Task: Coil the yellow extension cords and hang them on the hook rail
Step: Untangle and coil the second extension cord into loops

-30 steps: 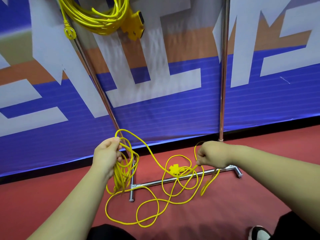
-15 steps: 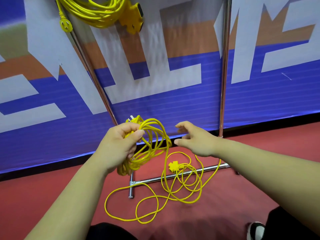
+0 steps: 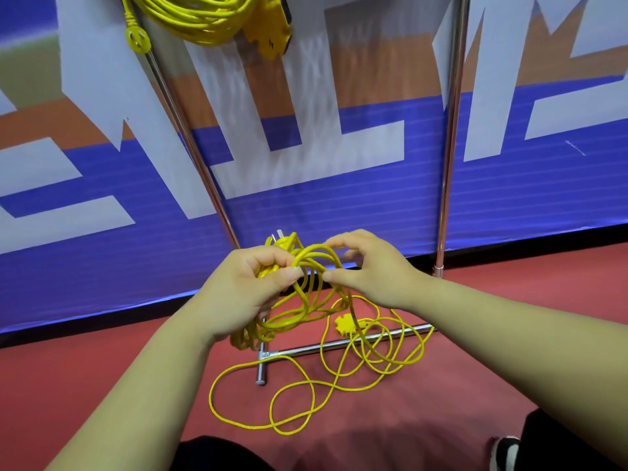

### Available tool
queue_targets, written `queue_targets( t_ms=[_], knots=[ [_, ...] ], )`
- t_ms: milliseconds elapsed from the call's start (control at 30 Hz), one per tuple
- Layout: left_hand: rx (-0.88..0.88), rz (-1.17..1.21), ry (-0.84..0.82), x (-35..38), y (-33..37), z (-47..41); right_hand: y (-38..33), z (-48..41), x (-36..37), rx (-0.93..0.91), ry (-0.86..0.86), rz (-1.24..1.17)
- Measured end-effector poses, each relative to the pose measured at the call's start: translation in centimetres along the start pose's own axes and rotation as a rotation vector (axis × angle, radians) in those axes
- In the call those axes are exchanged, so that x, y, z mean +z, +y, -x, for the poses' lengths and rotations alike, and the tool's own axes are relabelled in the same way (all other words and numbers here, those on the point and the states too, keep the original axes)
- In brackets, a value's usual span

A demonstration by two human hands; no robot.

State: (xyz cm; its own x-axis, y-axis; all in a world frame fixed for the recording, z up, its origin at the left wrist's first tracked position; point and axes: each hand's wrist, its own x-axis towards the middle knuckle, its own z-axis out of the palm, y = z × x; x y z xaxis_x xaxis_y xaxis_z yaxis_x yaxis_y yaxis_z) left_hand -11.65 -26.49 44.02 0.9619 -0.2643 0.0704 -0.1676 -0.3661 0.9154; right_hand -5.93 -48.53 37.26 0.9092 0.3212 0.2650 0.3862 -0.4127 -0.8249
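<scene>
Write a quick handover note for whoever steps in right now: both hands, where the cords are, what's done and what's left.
Left hand grips the half-wound cord, plug end on top.
Right hand is at the top loop, thumb and forefinger either side; a firm pinch can't be confirmed.
Done: one coiled cord hangs up top beside the rack pole.
Left: wind in the loose loops and socket end lying on the red floor across the base bar, then hang this coil.
</scene>
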Motion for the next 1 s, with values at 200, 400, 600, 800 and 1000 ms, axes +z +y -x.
queue_targets(
  t_ms=[200, 400, 600, 800, 1000],
  knots=[
    [-0.042, 0.133, 0.111, 0.0, -0.6, -0.4, -0.6, -0.4, -0.2, -0.119, 0.099, 0.052],
    [-0.095, 0.455, 0.491, -2.5, -3.2, -1.4, 0.1, 0.4, -1.5, 0.155, -0.087, -0.007],
    [-0.06, 0.515, 0.676, -4.6, -4.5, -1.6, 2.6, 1.6, -1.7, 0.477, -0.341, -0.142],
    [-0.132, 0.369, 0.511, -2.6, -4.3, -1.5, -0.4, 0.7, -2.0, 0.444, -0.245, -0.452],
    [-0.189, 0.166, 0.216, 0.7, -2.6, -1.4, -2.3, 1.0, -1.9, 0.32, -0.164, -0.251]
  ],
)
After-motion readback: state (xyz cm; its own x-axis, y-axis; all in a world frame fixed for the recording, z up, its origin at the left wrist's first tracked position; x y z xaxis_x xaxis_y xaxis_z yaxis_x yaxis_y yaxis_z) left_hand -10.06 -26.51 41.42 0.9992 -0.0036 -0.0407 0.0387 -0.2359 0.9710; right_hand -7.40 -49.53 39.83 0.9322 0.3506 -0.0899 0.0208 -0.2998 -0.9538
